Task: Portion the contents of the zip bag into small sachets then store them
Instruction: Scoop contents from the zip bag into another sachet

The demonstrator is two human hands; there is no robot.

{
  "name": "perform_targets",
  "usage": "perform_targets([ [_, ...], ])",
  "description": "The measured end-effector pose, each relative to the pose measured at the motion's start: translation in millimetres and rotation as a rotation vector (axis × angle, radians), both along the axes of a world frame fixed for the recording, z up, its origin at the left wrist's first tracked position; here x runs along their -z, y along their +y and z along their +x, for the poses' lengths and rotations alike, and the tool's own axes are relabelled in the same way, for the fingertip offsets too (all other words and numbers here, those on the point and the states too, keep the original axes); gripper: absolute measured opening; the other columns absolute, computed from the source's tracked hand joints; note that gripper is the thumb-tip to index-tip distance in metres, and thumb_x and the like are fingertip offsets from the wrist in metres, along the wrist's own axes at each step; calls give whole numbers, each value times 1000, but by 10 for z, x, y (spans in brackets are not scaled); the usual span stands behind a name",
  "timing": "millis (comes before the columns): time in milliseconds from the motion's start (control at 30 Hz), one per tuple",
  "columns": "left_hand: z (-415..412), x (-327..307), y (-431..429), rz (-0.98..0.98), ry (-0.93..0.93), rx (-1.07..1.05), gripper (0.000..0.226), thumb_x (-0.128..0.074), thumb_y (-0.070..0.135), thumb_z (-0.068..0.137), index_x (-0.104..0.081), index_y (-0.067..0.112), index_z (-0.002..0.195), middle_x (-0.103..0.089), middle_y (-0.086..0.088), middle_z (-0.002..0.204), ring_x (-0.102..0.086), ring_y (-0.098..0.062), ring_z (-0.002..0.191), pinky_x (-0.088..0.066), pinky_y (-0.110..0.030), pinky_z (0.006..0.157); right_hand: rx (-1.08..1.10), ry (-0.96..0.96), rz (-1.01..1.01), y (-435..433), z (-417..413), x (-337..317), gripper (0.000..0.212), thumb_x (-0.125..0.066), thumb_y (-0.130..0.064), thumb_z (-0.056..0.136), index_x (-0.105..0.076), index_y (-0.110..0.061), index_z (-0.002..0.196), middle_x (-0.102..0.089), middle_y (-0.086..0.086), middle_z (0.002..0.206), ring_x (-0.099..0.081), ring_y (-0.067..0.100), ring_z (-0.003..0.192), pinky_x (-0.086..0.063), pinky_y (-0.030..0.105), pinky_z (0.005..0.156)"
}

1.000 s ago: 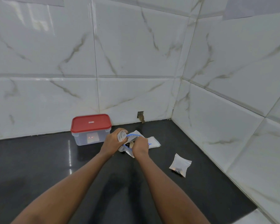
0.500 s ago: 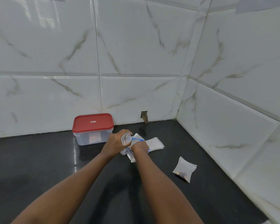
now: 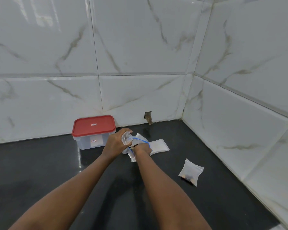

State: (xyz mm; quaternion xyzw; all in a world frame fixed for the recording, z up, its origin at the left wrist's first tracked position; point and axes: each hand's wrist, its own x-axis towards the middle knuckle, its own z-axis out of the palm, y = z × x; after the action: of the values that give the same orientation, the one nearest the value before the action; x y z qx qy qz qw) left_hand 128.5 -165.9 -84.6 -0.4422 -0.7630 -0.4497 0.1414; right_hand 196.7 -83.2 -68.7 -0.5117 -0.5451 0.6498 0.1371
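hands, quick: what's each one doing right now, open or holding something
Left hand: grips a small clear sachet, mouth held open.
Right hand: fingers tucked in the zip bag; grip cannot be told.

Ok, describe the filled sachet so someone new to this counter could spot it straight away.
Find the black counter under the marble-tiled wall corner. Near its right edge, apart from everything, lies the filled sachet. Unlike the flat empty sachets by the right hand, it holds dark bits in its lower end.

Left hand point(image 3: 116, 143) grips open sachet point(image 3: 127, 138); right hand point(image 3: 141, 148) at zip bag point(image 3: 140, 138), fingertips hidden. Filled sachet point(image 3: 190, 171) well apart on counter point(image 3: 40, 171); red-lidded container point(image 3: 93, 131) by wall.
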Motion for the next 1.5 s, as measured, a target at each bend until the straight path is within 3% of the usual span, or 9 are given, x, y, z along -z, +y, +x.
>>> perform_targets([
  [67, 26, -7, 23, 6, 16, 0, 51, -55, 42, 71, -66, 5, 103, -71, -7, 94, -63, -12, 80, -48, -20, 74, -41, -34, 20, 2, 12, -15, 34, -44, -5, 96, -51, -3, 129, -53, 17, 131, -56, 29, 117, -49, 37, 99],
  [167, 63, -32, 40, 15, 18, -7, 50, -57, 42, 70, -65, 6, 105, -70, -5, 95, -63, -14, 81, -50, -24, 75, -41, -43, 40, 6, 62, -60, 33, -43, -7, 98, -52, -4, 130, -52, 15, 132, -56, 28, 118, -49, 32, 98],
  [333, 74, -46, 99, -1, 61, -45, 37, -71, 20, 73, -64, 4, 106, -70, -9, 95, -65, -23, 80, -50, -30, 73, -26, -11, 77, 36, 111, -108, 33, -43, -5, 97, -54, -2, 127, -54, 15, 131, -56, 27, 118, -48, 31, 98],
  [500, 101, -64, 90, 23, 55, -61, 51, -58, 40, 68, -64, 7, 106, -70, -6, 93, -63, -21, 76, -48, -29, 70, -6, 19, 93, 97, 211, -180, 33, -38, -1, 98, -54, -1, 126, -55, 14, 131, -57, 26, 117, -47, 26, 92],
  [767, 144, 7, 40, 33, 174, -12, 41, -58, 39, 72, -64, 13, 103, -70, -4, 91, -64, -25, 73, -51, -37, 67, -91, 14, 134, 70, 383, -204, 35, -37, -8, 99, -51, -1, 130, -55, 14, 132, -56, 24, 119, -48, 25, 92],
  [900, 164, 27, 7, 43, 161, -15, 32, -56, 37, 75, -53, 29, 105, -70, -1, 91, -62, -23, 74, -46, -31, 70, -17, -45, 147, -5, 393, -218, 35, -37, -3, 97, -53, -4, 128, -52, 15, 133, -57, 28, 116, -48, 30, 94],
  [1067, 175, 149, -130, 16, 161, 43, 33, -57, 41, 75, -50, 31, 106, -69, -2, 88, -62, -23, 72, -51, -35, 67, 79, 31, 35, -57, 393, -122, 35, -31, -4, 99, -52, -2, 128, -53, 17, 131, -57, 30, 115, -47, 31, 92],
  [1233, 181, 208, -202, 1, 255, 83, 37, -61, 40, 75, -51, 23, 106, -70, -6, 83, -63, -22, 63, -55, -34, 64, 168, 152, -155, -151, 448, -85, 36, -29, -12, 102, -51, 0, 128, -55, 18, 128, -57, 30, 113, -45, 25, 68],
  [1500, 107, 192, -256, 30, 223, 49, 34, -59, 38, 77, -52, 24, 108, -70, -6, 89, -65, -21, 70, -55, -36, 68, 213, 147, -204, -262, 409, -157, 36, -29, -10, 101, -50, 0, 129, -53, 18, 131, -54, 30, 119, -45, 34, 101],
])
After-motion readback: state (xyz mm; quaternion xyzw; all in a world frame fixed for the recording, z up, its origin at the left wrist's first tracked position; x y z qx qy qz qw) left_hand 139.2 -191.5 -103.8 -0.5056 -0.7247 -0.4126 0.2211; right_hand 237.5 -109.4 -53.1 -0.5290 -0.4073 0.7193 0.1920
